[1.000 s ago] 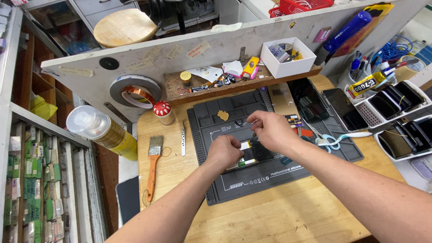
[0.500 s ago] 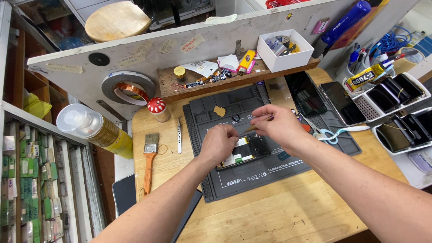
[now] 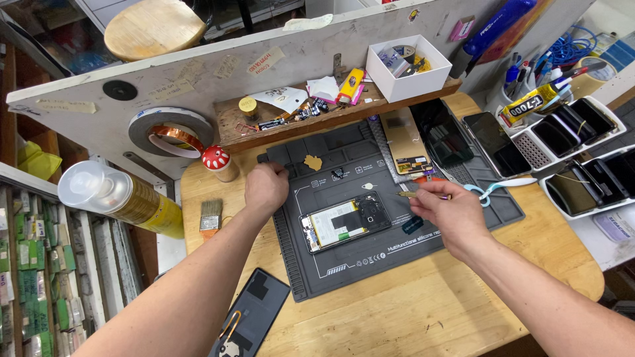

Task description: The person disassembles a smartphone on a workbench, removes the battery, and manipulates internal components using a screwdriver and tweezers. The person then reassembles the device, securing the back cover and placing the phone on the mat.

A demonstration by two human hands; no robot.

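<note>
Head view, wooden worktop (image 3: pixel 397 317). Opened phone (image 3: pixel 345 221): lies flat, internals up, at the centre of a dark grey repair mat (image 3: pixel 344 264). Left hand (image 3: pixel 266 187): clenched, resting on the mat's far-left corner, just left of the phone, holding nothing visible. Right hand (image 3: pixel 446 210): right of the phone, pinching thin tweezers (image 3: pixel 413 194) whose tips point left above the mat.

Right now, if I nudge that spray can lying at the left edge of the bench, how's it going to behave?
The spray can lies on its side, so it would probably roll rather than slide. It sits at the wooden bench edge, so a nudge might send it off. Its smooth gold body and clear cap look slick to grip. The left hand is the nearer one.
</note>
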